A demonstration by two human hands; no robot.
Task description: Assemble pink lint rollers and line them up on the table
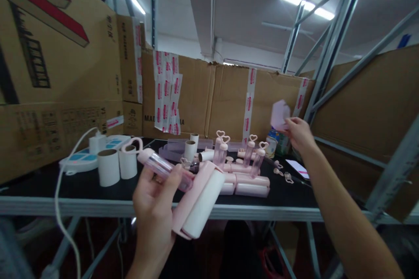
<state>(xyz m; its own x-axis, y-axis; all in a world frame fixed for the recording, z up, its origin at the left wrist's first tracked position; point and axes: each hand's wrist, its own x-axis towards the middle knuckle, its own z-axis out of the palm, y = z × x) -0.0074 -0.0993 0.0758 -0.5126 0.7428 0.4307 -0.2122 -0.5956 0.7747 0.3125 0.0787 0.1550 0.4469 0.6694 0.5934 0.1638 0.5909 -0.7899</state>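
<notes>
My left hand [156, 202] holds a pink lint roller [193, 198] near the table's front edge; its white paper roll sits in a pink cover and its clear pink handle with a heart loop points up left. My right hand [298, 134] is stretched to the back right, holding a pale pink flat piece [280, 114], blurred, in front of the cardboard wall. Between the hands, several upright clear pink handles with heart tops [221, 146] stand on the black table [81, 189], next to a row of pink covers [250, 181].
Two white paper rolls [109, 167] and cardboard cores [190, 149] stand at left centre. A white power strip [94, 150] with a cable trails off the front left. Cardboard boxes [55, 65] wall the back and sides. A phone [297, 168] and a small carton [273, 141] lie at right.
</notes>
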